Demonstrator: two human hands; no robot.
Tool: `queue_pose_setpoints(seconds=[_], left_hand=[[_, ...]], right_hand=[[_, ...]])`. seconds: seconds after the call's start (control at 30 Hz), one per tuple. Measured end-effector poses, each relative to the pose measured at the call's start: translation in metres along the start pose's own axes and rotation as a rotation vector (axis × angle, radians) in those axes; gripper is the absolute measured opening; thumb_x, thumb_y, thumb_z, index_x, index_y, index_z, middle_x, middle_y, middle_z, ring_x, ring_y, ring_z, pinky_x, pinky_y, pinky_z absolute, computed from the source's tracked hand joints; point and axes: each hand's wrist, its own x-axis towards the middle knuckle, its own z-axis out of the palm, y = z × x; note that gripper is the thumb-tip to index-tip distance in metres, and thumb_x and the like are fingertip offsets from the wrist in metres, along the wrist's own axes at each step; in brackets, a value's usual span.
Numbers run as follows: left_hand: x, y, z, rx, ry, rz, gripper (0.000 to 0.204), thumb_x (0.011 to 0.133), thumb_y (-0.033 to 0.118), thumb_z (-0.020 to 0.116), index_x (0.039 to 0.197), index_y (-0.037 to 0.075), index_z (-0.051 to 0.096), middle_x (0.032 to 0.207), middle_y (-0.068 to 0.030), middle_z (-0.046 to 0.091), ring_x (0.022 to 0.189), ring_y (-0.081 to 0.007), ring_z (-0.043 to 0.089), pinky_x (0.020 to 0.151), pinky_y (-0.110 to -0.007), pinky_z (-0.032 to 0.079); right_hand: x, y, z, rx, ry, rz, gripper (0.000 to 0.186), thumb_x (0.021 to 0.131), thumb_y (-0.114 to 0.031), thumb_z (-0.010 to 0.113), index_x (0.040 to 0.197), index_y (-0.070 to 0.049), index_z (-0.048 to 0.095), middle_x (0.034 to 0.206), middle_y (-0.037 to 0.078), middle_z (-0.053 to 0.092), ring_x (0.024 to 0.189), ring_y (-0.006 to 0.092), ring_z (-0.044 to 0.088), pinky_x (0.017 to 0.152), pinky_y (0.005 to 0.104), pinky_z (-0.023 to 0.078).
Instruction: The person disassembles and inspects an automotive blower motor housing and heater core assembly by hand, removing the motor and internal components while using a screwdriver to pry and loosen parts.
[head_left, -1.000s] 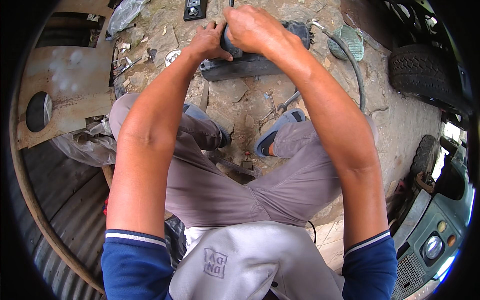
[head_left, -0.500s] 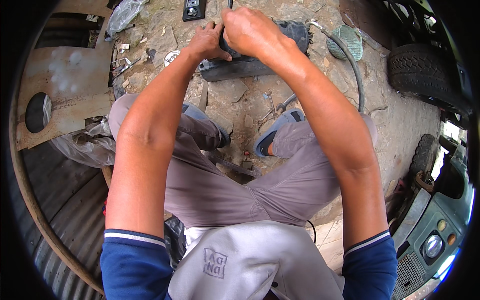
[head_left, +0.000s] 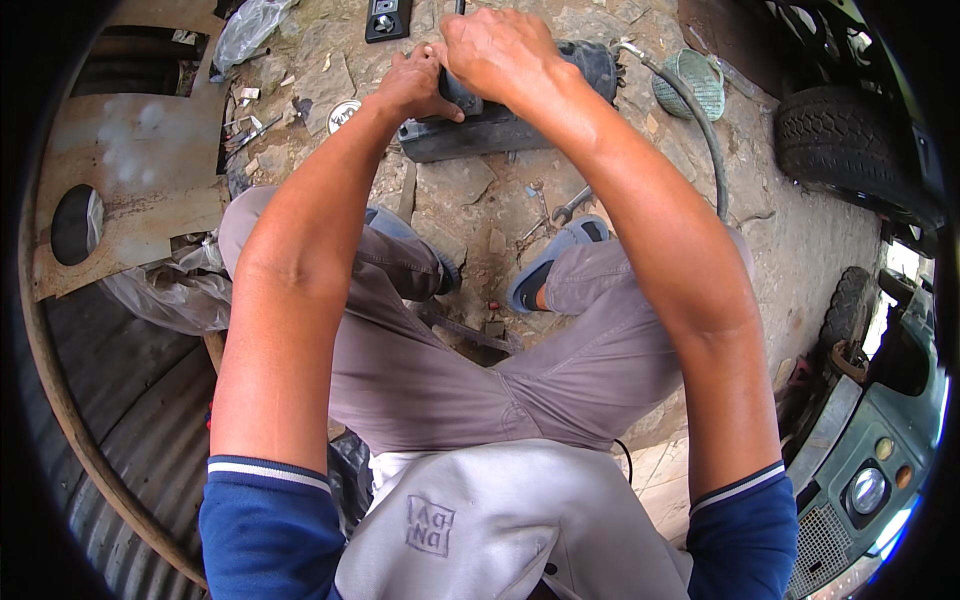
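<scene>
A long black part (head_left: 475, 139) with a flat near side and a rounded body lies on the stony ground at the top of the view. My left hand (head_left: 413, 86) grips its left end, thumb on the near side and fingers over the top. Close beside it, my right hand (head_left: 500, 55) is closed over the part's middle. What its fingers hold is hidden under the hand. A thin dark rod (head_left: 460, 7) shows just beyond the right fist; whether the fist holds it, I cannot tell. A thick black hose (head_left: 690, 100) ends near the part's right end.
An open-ended wrench (head_left: 571, 206) lies by my right sandal (head_left: 560, 255). Beyond are a black box-shaped device (head_left: 388, 20), a round lid (head_left: 343, 115) and a green basket (head_left: 692, 85). A rusty metal panel (head_left: 150, 150) stands left; a tyre (head_left: 850, 145) and a vehicle front (head_left: 880, 450) are right.
My right hand has shifted slightly up and to the left, baring a bit more of the black part beneath it. My left hand stays in place.
</scene>
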Motion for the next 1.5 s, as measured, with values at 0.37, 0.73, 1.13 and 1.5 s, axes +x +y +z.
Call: queue_pose_setpoints(seconds=[0.37,0.73,1.13,1.5], left_hand=[[0.0,0.006,-0.005,-0.043,0.028,-0.064,0.117,0.053,0.047,0.094,0.151,0.016,0.038,0.14,-0.0206,0.05,0.125,-0.0496,0.046,0.107,-0.05,0.041],[0.002,0.004,-0.002,-0.024,0.021,-0.066,0.117,0.053,0.047,0.094,0.151,0.015,0.038,0.137,-0.0205,0.052,0.125,-0.0493,0.047,0.107,-0.051,0.041],[-0.002,0.003,-0.001,-0.02,0.037,-0.057,0.118,0.054,0.05,0.093,0.151,0.013,0.037,0.137,-0.02,0.052,0.123,-0.0478,0.047,0.106,-0.05,0.04],[-0.003,0.006,-0.009,-0.056,-0.002,-0.09,0.121,0.054,0.048,0.094,0.154,0.013,0.035,0.144,-0.0206,0.048,0.127,-0.0502,0.044,0.109,-0.051,0.041]], right_hand=[[0.008,0.003,-0.001,0.054,-0.108,0.08,0.041,0.082,-0.012,0.068,0.12,0.002,0.061,0.111,0.022,0.072,0.104,0.037,0.071,0.089,0.0451,0.056],[0.002,-0.002,0.004,0.066,-0.038,0.033,0.032,0.086,-0.012,0.064,0.114,0.003,0.063,0.102,0.024,0.073,0.099,0.0367,0.072,0.087,0.044,0.058],[0.006,-0.002,-0.003,-0.004,-0.101,0.112,0.037,0.087,-0.017,0.064,0.12,-0.003,0.066,0.111,0.02,0.073,0.109,0.035,0.069,0.092,0.0423,0.056],[0.013,0.001,-0.006,0.112,-0.159,0.15,0.033,0.088,-0.019,0.062,0.117,-0.004,0.069,0.11,0.019,0.073,0.107,0.0337,0.07,0.09,0.0444,0.055]])
